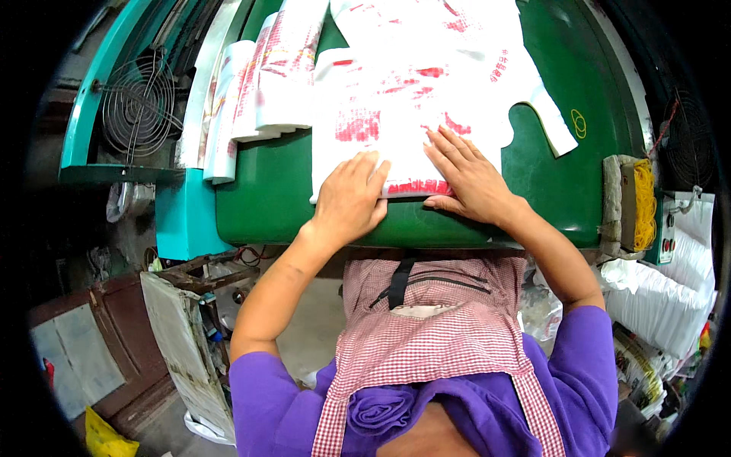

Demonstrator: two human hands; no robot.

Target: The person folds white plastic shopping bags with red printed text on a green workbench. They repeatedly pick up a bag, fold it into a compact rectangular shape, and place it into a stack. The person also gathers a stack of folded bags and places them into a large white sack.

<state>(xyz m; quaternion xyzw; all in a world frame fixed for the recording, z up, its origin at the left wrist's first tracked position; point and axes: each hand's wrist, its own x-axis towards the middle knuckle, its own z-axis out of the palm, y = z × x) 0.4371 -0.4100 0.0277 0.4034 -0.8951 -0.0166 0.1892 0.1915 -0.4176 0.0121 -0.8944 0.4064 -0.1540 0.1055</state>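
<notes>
A stack of white plastic bags (411,91) with red print lies spread on a green belt (544,198) in front of me. Its near edge is folded over into a narrow band with red print. My left hand (349,194) presses on the left part of this fold, its fingers laid over the plastic. On the right part lies my right hand (474,179), fingers stretched forward and thumb along the near edge. Both palms face down, and neither hand grips the bags. Several rolled bundles of printed bags (285,76) lie left of the stack.
At the belt's right corner hangs a holder of yellow rubber bands (644,202); loose rubber bands (579,123) lie on the belt. A teal machine frame (183,221) and a round wire fan guard (141,103) stand left. White plastic bundles (655,297) are piled at the right.
</notes>
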